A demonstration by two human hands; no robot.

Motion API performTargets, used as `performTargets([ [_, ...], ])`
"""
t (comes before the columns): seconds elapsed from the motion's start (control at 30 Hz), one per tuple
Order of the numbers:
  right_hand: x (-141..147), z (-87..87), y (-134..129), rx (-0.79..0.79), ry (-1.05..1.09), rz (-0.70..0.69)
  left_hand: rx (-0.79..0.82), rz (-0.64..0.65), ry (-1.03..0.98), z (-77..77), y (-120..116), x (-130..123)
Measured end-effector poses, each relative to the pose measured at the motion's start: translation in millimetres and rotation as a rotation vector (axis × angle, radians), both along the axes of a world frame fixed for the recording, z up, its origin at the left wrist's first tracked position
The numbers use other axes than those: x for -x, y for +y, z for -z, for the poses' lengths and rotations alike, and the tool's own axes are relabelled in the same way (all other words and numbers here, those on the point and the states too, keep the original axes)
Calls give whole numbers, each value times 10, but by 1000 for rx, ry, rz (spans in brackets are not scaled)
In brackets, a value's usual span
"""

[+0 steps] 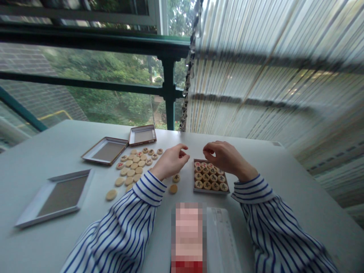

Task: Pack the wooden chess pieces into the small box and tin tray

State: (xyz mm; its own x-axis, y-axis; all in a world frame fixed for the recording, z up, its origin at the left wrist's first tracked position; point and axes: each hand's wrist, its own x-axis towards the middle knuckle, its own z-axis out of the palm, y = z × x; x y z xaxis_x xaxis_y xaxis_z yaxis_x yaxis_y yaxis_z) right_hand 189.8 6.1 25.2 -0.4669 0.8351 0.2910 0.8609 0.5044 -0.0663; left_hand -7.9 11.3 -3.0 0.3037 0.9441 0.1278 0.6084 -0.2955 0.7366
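My left hand point(171, 161) is above the table with thumb and fingers apart and curved. Nothing shows between them. Over the back edge of a small box point(212, 191) is my right hand point(224, 156), its fingers curled in to the thumb in a pinch; what they hold, if anything, is hidden. Inside the box lie rows of round wooden Chinese chess pieces point(207, 185), most with black characters and some red ones at the back. My right hand covers the back right corner. Two loose pieces, a marked one point(176, 178) and a plain-faced one point(173, 189), lie below my left hand.
Many loose chess pieces point(131, 173) spread left of my left hand, mostly blank side up. Three shallow trays lie farther left: a large one point(82, 189), a middle one point(105, 152) and a small one point(142, 135). A translucent case point(222, 239) and a blurred-out patch are in front.
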Motion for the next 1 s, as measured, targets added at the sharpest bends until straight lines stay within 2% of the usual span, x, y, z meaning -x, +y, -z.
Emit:
performTargets([
  [0.3,39,0,-11,-144,121,139,-52,44,43,0,-32,-48],
  [0.53,57,14,-14,-148,81,128,-70,42,-4,-95,-16,27],
  [0.83,84,-19,-43,-123,76,95,-119,-72,-154,-399,64,486],
  [1.0,95,-17,-42,-133,104,74,-129,-106,-172,-485,135,823],
])
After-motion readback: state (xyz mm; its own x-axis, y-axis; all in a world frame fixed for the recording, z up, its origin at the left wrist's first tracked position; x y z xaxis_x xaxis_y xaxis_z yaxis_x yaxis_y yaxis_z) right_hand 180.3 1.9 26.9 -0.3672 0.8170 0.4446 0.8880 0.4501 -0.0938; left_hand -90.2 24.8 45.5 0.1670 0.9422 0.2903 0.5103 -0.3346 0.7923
